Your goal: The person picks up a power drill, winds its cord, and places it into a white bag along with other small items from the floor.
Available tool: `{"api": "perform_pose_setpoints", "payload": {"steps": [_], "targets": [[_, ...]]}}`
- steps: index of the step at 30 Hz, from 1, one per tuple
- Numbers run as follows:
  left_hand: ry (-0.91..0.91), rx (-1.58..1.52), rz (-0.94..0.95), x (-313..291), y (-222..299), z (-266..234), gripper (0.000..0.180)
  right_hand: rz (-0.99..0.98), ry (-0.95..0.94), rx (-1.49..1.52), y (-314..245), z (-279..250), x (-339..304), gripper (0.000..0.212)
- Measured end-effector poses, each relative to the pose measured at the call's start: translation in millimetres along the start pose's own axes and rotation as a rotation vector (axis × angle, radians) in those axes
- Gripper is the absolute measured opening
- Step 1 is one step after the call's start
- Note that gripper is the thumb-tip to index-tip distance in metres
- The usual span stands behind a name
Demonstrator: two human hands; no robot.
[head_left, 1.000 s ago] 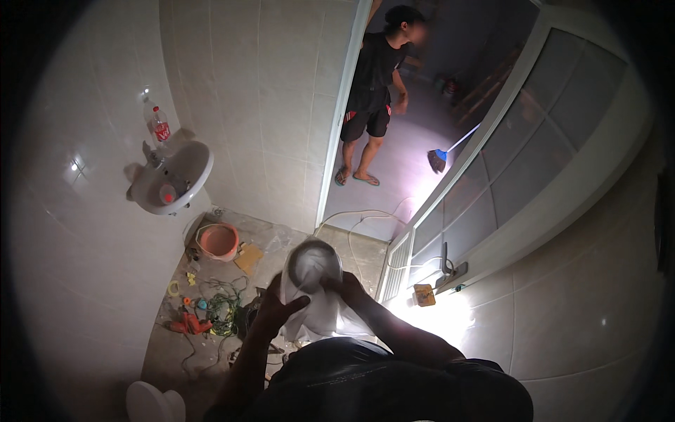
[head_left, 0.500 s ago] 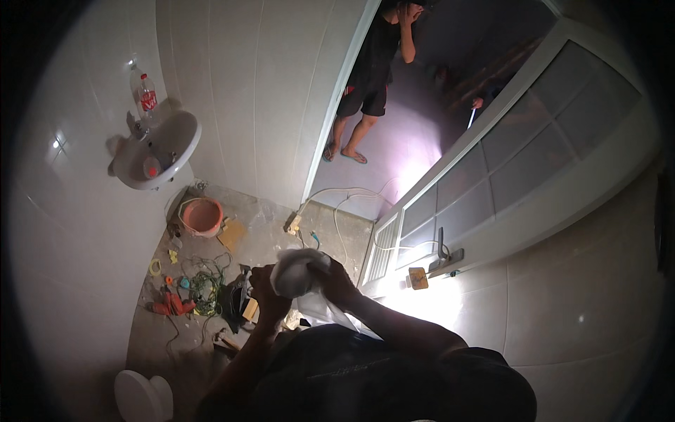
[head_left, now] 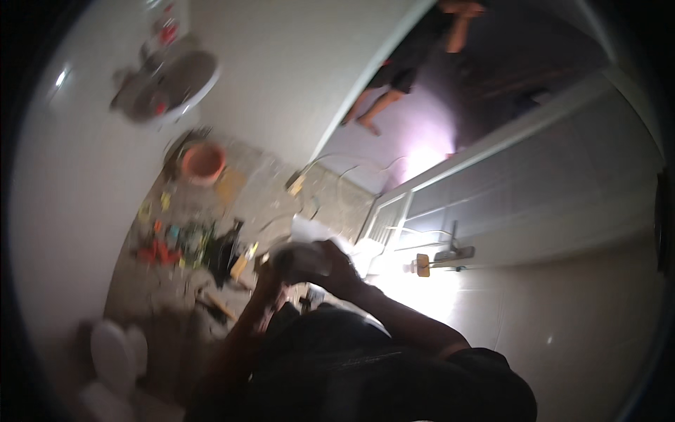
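**White bag up in both hands, floor clutter to L**

Holding white bag-like thing (head_left: pixel 309 228) in front of torso, above floor (head_left: pixel 273 200). Curled round its L side w/ L hand (head_left: pixel 270 279), fingers part-bent, tips too dark/blurred to tell. Bent over its R side w/ R hand (head_left: pixel 340 271), gripping too. Can't tell contents.

Lying just L of hands, on floor: black thing (head_left: pixel 223 254), kind unclear; then green cords (head_left: pixel 199 243) in a tangle & red tool (head_left: pixel 159 253), blurred. Nearer torso: wooden-handled tool (head_left: pixel 221 307).

Farther off, below sink (head_left: pixel 184 83): orange bucket (head_left: pixel 203 164), w/ flat brown piece (head_left: pixel 230 187) beside it. Standing by tap: bottle (head_left: pixel 167 32) w/ red label. Bottom L: white toilet (head_left: pixel 116 352).

Filling much of R side: open door (head_left: pixel 506 176), w/ strong glare (head_left: pixel 422 299) below handle. Running over doorway floor: pale cable (head_left: pixel 337 155), near yellowish block (head_left: pixel 295 184). Standing beyond doorway: other person (head_left: pixel 401 79), dark shorts, partly cut off at top.
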State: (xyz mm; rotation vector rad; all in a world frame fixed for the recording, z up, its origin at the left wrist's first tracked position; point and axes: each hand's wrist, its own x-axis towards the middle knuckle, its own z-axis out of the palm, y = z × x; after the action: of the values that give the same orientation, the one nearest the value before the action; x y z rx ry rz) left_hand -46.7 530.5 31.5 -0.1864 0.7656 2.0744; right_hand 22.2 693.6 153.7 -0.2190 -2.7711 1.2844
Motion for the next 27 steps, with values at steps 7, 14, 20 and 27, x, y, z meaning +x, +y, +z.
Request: {"api": "perform_pose_setpoints", "payload": {"steps": [7, 14, 20, 27], "targets": [[0.04, -0.239, -0.256, -22, -7, 14, 0.056, 0.525, -0.439, 0.289, 24, -28, -6, 0.071], [0.033, -0.268, -0.635, -48, -82, -56, 0.054, 0.748, -0.636, 1.307, 159, 44, -26, 0.047], [0.101, -0.201, -0.663, -15, -139, -48, 0.051, 0.669, -0.336, 0.385, 241, 174, -43, 0.021], [0.775, -0.379, -0.324, 2, -244, -148, 0.029, 1.162, -0.095, 1.113, 372, 181, -64, 0.054]]}}
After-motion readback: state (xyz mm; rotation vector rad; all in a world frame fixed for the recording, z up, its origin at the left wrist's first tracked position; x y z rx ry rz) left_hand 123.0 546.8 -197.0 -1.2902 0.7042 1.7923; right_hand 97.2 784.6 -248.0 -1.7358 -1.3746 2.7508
